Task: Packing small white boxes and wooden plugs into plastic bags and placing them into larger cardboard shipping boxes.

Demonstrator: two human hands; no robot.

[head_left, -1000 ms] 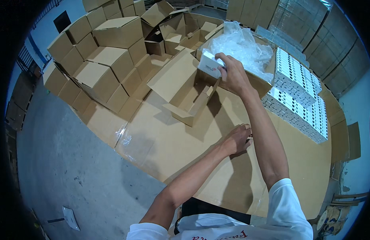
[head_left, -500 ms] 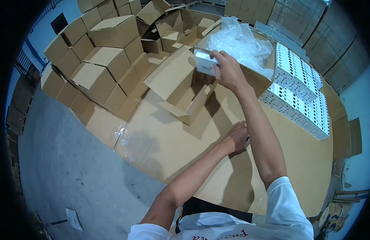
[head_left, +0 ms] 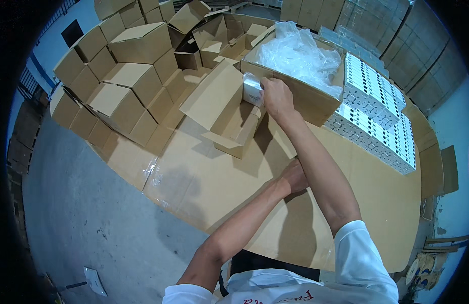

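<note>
With its fingers closed round one end, my right hand [head_left: 278,99] holds a small white box [head_left: 252,90]. That box is at the far end of an open cardboard carton [head_left: 229,147], partly inside it, with a raised flap to its left. My left hand [head_left: 294,177] is low over the cardboard-covered table, nearer to me. My right forearm crosses above it and hides its fingers, so whether it holds anything does not show.
A large carton [head_left: 308,93] filled with clear plastic bags [head_left: 300,55] stands just beyond my right hand. To its right are stacked white boxes with black marks [head_left: 368,91]. Open brown cartons [head_left: 130,99] are piled at the far left of the cardboard-covered table [head_left: 194,177].
My right hand has brought the small white box slightly left and down into the far end of the open carton. My left hand has slipped farther behind the right forearm.
</note>
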